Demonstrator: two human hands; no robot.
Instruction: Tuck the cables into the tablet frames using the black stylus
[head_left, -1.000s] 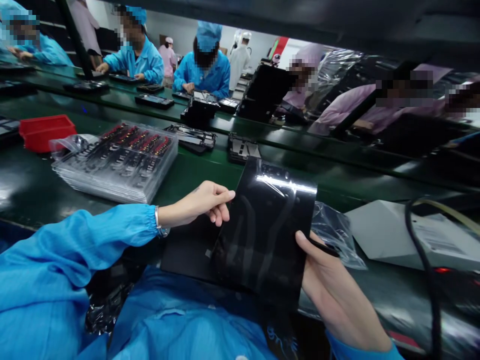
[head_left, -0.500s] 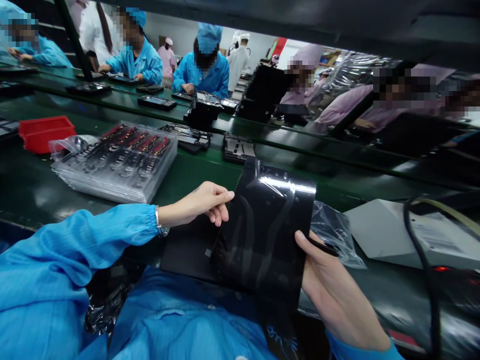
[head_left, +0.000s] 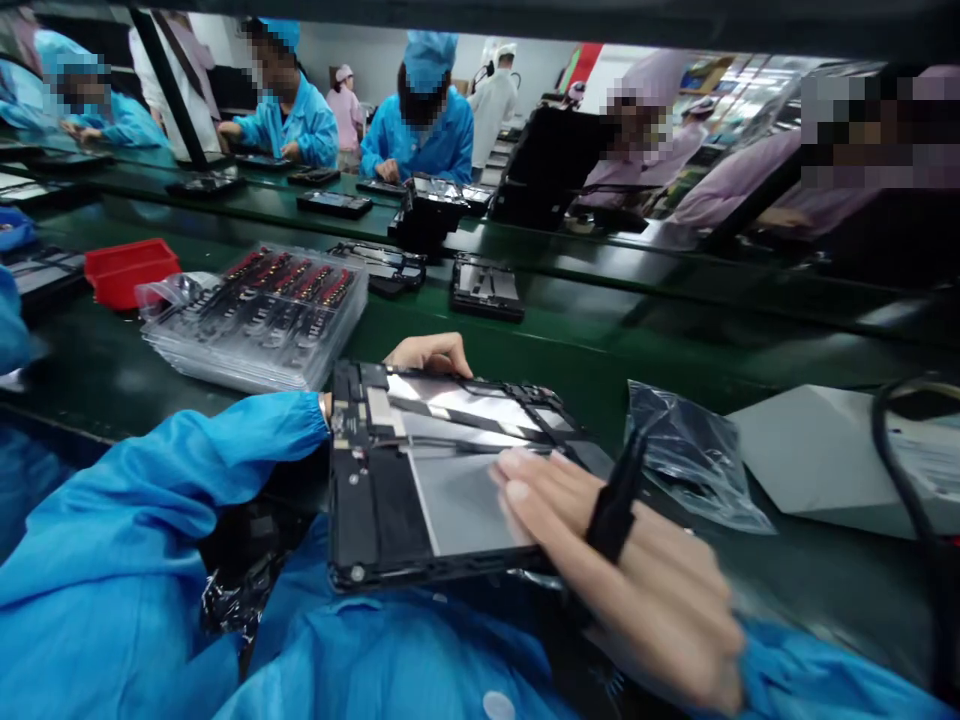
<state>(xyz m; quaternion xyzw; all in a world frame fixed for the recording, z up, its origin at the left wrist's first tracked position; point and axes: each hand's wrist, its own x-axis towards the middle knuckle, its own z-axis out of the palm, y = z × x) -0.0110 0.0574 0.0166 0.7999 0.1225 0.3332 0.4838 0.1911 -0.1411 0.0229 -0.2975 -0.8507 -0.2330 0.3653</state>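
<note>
An opened tablet (head_left: 382, 510) lies tilted above my lap, its inside facing up with grey batteries (head_left: 457, 490), a circuit board and cables in view. My left hand (head_left: 429, 352) holds it from behind at the far left edge; most of that hand is hidden by the tablet. My right hand (head_left: 637, 580) is slightly blurred, with its fingertips on or just over the near battery. A slim black tool (head_left: 619, 495) is tucked between the fingers of this hand; its exact kind is unclear.
To the left stand stacked clear plastic trays (head_left: 255, 320) of small parts and a red bin (head_left: 131, 272). A clear bag (head_left: 686, 455), a white sheet-like object (head_left: 817, 450) and a black cable (head_left: 889, 450) are on the right. Another opened tablet (head_left: 486, 288) lies ahead; co-workers sit beyond.
The tablet has been turned over, from its glossy film-covered face to its open inside. My left hand has gone behind it, and my right hand has moved from its edge onto the battery side.
</note>
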